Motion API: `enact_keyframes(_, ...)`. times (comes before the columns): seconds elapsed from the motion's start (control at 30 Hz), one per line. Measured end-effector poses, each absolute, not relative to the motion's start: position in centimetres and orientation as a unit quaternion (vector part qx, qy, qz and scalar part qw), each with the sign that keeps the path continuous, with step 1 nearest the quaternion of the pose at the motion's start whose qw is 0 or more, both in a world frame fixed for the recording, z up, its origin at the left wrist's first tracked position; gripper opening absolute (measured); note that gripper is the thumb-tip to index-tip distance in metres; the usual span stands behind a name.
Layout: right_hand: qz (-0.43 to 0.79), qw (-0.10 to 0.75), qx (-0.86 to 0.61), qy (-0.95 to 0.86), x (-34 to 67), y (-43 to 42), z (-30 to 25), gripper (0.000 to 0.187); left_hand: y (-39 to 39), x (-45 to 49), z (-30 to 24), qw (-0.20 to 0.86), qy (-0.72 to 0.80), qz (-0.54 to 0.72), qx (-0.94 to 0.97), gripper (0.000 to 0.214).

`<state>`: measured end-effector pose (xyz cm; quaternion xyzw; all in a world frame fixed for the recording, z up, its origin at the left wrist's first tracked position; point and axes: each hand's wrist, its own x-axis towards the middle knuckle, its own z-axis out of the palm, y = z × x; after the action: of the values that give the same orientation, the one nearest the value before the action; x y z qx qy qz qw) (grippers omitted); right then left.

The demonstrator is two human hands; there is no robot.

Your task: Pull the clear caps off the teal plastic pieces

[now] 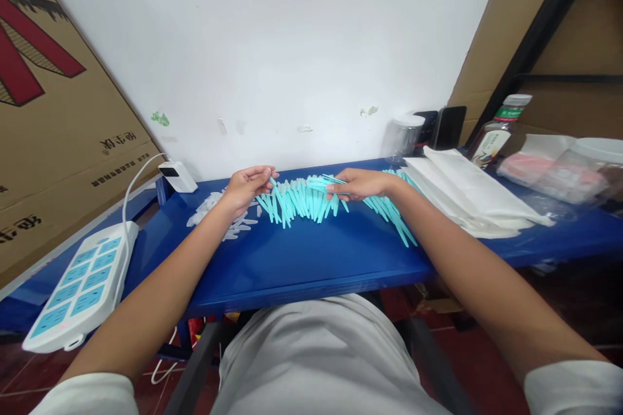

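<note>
The left hand (246,188) pinches a turquoise stick (273,181); the right hand (359,183) clasps a bunch of sticks (318,183). A turquoise pile (298,202) lies between both grips. Pale pieces (206,209) crowd left of them; white packets (479,185) and a lidded jar (407,136) sit right.

Open room spanned the near middle of the blue table (311,266); teal sticks (306,201) obstructed the far middle, white sheets (479,191) the right.

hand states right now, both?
Left hand: closed, fingertips pinching a teal stick.
Right hand: closed, holding several teal sticks.
</note>
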<state>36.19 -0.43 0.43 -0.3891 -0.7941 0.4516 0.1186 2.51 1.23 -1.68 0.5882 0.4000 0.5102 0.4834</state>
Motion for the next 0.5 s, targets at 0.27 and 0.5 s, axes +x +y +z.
enact_keyframes(0.27,0.439,0.119,-0.405,-0.793,35.7,-0.9,0.7,0.064,1.7,4.5,-1.5,0.259,0.494,0.414,0.720,0.055)
enact_keyframes(0.5,0.410,0.133,-0.414,-0.801,35.4,-0.7,0.5,0.065,1.1,-1.6,1.6,0.109,0.504,0.140,0.845,0.041)
